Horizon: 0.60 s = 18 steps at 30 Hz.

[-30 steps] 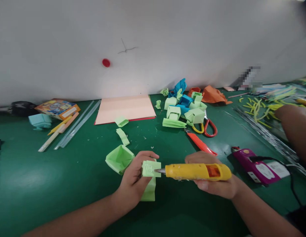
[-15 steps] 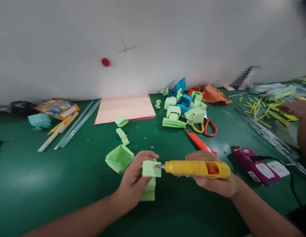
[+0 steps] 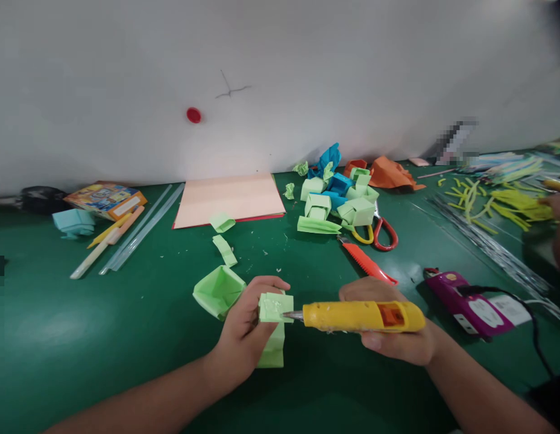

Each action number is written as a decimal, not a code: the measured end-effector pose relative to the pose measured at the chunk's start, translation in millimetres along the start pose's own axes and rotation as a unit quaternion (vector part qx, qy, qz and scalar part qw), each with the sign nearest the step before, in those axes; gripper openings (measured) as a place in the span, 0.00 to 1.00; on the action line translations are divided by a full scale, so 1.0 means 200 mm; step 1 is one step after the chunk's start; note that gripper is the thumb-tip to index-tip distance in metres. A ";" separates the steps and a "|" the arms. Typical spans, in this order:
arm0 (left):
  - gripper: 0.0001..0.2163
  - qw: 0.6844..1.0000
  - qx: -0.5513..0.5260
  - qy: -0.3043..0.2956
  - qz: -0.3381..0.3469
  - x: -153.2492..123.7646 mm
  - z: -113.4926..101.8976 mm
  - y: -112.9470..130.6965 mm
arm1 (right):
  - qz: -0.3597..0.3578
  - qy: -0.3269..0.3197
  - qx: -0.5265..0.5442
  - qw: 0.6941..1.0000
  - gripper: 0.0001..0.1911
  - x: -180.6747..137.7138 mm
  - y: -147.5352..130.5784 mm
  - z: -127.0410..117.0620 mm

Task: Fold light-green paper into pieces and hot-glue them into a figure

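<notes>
My left hand [image 3: 246,328] is wrapped round a folded light-green paper piece [image 3: 274,328], holding it upright on the green table [image 3: 103,337]. A yellow hot glue gun [image 3: 358,316] lies level in my right hand [image 3: 392,328], which is closed on it. Its metal tip points left and sits at the right edge of the paper piece's top face, where glue glistens. An open light-green paper box [image 3: 217,290] rests just left of my left hand.
A pile of green and blue folded paper shapes [image 3: 340,202], scissors [image 3: 379,232] and an orange utility knife [image 3: 365,262] lie behind my hands. A purple glue gun [image 3: 465,304] with a black cord lies right. Pink paper [image 3: 229,199], sticks and a box sit at back left. Another person's arm shows at far right.
The glue gun's tip has drawn slightly right, from over the paper's top face to its right edge. The other person's arm at the far right has pulled back out of view.
</notes>
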<state>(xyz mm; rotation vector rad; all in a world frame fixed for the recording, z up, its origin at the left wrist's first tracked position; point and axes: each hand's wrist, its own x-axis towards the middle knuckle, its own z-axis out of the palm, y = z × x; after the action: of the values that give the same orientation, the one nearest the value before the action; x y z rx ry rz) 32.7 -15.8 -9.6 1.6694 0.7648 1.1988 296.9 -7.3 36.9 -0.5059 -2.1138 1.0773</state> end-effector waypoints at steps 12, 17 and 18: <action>0.09 1.000 0.015 -0.002 0.002 0.01 0.00 0.02 | 0.002 0.012 -0.009 1.000 0.18 0.00 0.00 0.00; 0.09 1.000 0.015 0.002 -0.002 0.01 0.00 0.03 | -0.005 0.024 -0.017 1.000 0.20 -0.01 -0.01 -0.01; 0.09 1.000 0.013 0.001 -0.004 0.01 0.00 0.02 | -0.010 0.026 -0.017 0.999 0.20 -0.01 -0.01 -0.01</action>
<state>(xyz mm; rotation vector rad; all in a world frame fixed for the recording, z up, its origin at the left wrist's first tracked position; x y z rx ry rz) 32.3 -16.5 -4.7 1.6847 0.7915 1.1900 298.7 -8.5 38.5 -0.5233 -2.0912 1.0086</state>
